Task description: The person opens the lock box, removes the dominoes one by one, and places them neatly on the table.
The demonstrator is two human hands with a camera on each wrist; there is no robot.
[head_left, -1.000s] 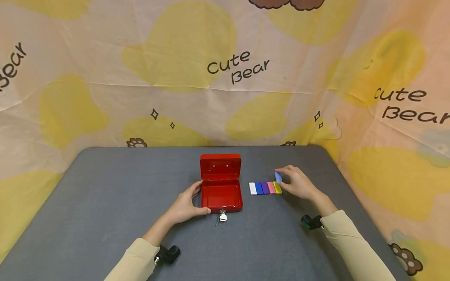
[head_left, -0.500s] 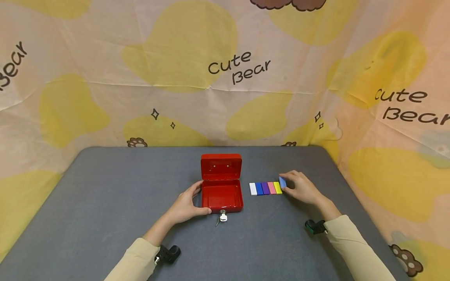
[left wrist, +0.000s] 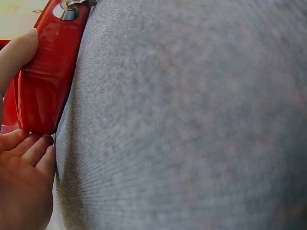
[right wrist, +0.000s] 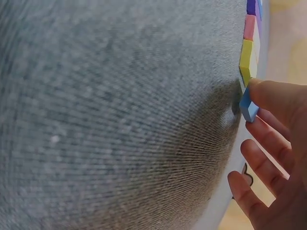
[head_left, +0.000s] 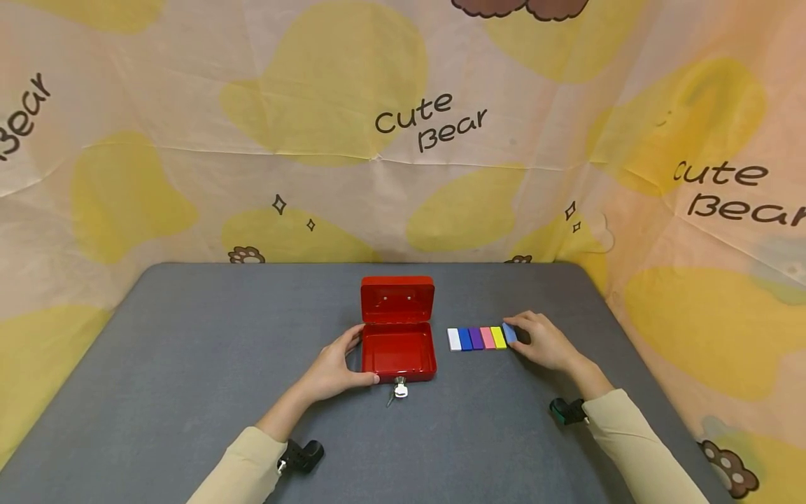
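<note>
A red metal cash box [head_left: 399, 350] stands on the table with its lid [head_left: 397, 299] raised and nothing inside. My left hand [head_left: 330, 365] holds its left side, the thumb on the front face and the fingers at the side. From the front lock hang keys [head_left: 399, 389]. To the right, my right hand [head_left: 546, 343] pinches a light blue block [right wrist: 249, 106] between thumb and fingers, tilted beside the yellow block [head_left: 498, 337]. That yellow block ends a row with a pink block [head_left: 488, 338], purple block [head_left: 476, 339], blue block [head_left: 465, 339] and white block [head_left: 454, 339].
A grey cloth covers the table [head_left: 220, 350]. Behind and at the right, a printed curtain [head_left: 327, 140] hangs down to the table's edges. Each wrist wears a black camera, such as the left wrist camera [head_left: 302, 456].
My right hand has moved right and down with the light blue block, from above the yellow block to the row's right end. My left hand stays on the cash box.
</note>
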